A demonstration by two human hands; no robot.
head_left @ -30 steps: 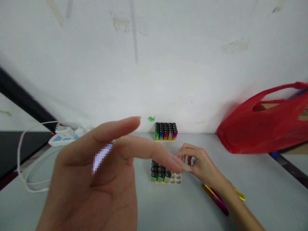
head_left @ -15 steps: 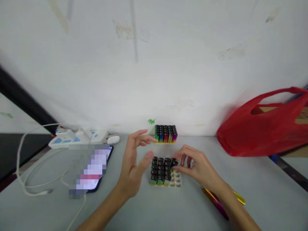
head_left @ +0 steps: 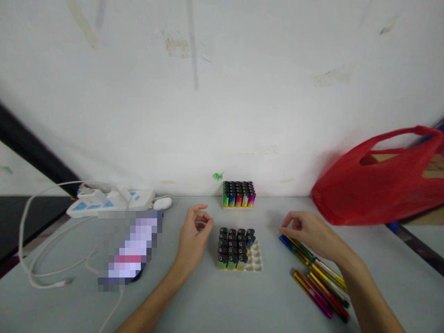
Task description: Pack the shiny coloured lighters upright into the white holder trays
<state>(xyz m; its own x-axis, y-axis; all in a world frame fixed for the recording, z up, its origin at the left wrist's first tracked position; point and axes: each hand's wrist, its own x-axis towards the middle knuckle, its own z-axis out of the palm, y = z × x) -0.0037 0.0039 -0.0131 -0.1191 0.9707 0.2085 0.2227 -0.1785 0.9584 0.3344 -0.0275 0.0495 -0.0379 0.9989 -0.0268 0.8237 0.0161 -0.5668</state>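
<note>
My right hand (head_left: 308,232) is over the upper end of a loose pile of shiny coloured lighters (head_left: 322,282) on the right. Its thumb and fingertips are drawn together; whether a lighter is between them is hidden. To the left of a pale tray (head_left: 257,260), my left hand (head_left: 194,233) hovers with nothing in it, fingers loosely bent and partly apart. Black-topped lighters (head_left: 232,247) stand upright in the tray's left columns, with two at the back of the fourth column. Bare pockets show at the tray's right and front right.
A full block of upright lighters (head_left: 238,196) stands against the wall (head_left: 243,92). On the left lie a phone (head_left: 135,245), a white power strip (head_left: 114,202), white cables (head_left: 52,277) and a small white case (head_left: 162,202). A red bag (head_left: 374,185) rests at the back right.
My right hand has left the lighter in the tray's fourth column and moved right to the loose lighters. My left hand has drawn back a little from the tray, its fingers more bent.
</note>
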